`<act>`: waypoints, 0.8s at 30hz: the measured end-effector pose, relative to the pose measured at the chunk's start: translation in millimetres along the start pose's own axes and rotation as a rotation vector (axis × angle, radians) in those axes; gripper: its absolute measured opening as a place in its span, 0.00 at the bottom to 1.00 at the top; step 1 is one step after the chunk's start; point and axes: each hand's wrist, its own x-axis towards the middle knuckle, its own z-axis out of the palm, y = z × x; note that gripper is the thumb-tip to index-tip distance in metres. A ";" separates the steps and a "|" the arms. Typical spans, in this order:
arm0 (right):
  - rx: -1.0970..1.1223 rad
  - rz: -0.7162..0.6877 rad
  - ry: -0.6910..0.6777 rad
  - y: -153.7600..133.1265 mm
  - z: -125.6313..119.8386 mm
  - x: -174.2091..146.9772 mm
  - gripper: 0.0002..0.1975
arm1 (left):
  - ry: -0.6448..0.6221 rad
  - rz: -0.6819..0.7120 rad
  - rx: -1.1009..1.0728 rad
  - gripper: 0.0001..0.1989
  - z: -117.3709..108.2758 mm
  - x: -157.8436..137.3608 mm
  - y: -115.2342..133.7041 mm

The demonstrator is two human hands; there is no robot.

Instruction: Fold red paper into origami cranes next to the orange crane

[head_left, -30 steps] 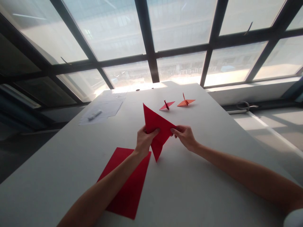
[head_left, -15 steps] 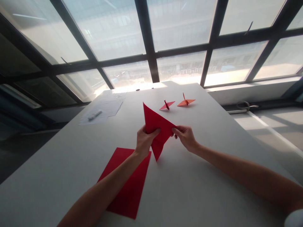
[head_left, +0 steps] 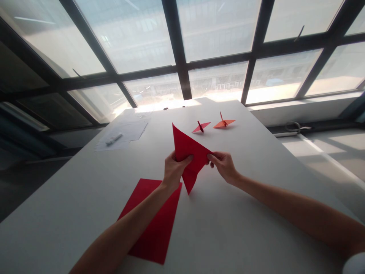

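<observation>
Both hands hold one partly folded sheet of red paper [head_left: 190, 146] up over the table. My left hand [head_left: 174, 169] grips its left side, with the thumb flat on the near face and the other fingers mostly hidden behind. At the right corner, my right hand [head_left: 224, 164] pinches the paper between thumb and fingers. A narrow pointed flap of the paper hangs down between the hands. Flat on the table under my left forearm lies a red sheet [head_left: 159, 228], partly covered by that arm.
On the white table [head_left: 242, 213], a red paper crane [head_left: 201, 127] and an orange paper crane [head_left: 224, 122] stand beyond my hands. White papers [head_left: 128, 131] lie at the far left with a white marker-like object [head_left: 114, 139] on them. Large windows [head_left: 216, 30] rise behind the table.
</observation>
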 end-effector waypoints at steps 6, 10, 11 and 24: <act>-0.012 -0.002 0.006 2.4 -0.1 -0.1 0.15 | 0.003 0.004 0.014 0.23 -0.8 1.0 -1.0; 0.009 -0.020 0.000 2.7 -0.2 -0.2 0.13 | 0.014 0.007 0.010 0.22 -1.3 1.6 -2.4; 0.010 -0.021 0.000 2.3 -0.1 -0.2 0.13 | 0.012 0.008 0.010 0.22 -1.3 1.6 -2.5; 0.020 -0.025 -0.005 2.4 -0.7 -0.5 0.13 | 0.020 0.018 -0.008 0.23 0.1 0.6 -2.0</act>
